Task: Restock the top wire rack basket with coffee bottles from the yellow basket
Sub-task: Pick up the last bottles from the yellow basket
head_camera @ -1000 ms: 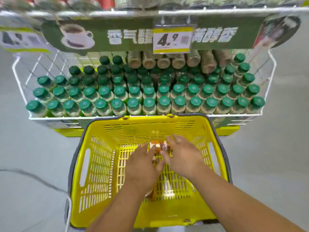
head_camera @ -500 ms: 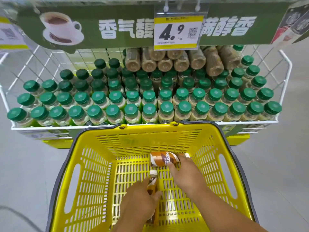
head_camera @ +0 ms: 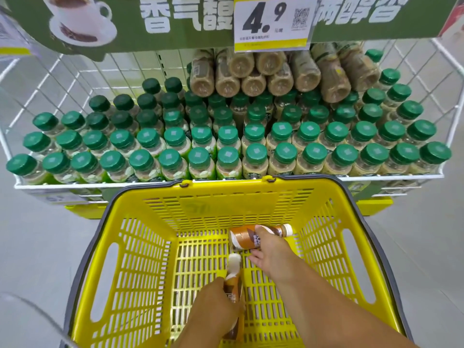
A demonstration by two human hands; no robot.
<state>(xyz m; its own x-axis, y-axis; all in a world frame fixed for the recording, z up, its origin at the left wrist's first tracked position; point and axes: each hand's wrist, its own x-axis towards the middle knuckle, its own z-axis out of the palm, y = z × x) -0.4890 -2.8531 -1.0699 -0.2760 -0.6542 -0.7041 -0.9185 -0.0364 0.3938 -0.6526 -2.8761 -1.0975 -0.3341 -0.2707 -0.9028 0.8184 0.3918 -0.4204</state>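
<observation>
Two brown coffee bottles with cream caps lie in the yellow basket. My right hand wraps over the far bottle, which lies crosswise with its cap to the right. My left hand grips the near bottle, which lies with its cap pointing away from me. The white wire rack basket beyond holds rows of upright green-capped bottles, with a stack of bottles lying on their sides at the back.
A green banner with a 4.9 price tag hangs over the rack's back. The rack's back left corner shows bare wire. Grey floor lies on both sides of the yellow basket.
The view has come closer to the basket. My hands have parted: the right stays on the far bottle, the left has drawn back toward me with the near bottle.
</observation>
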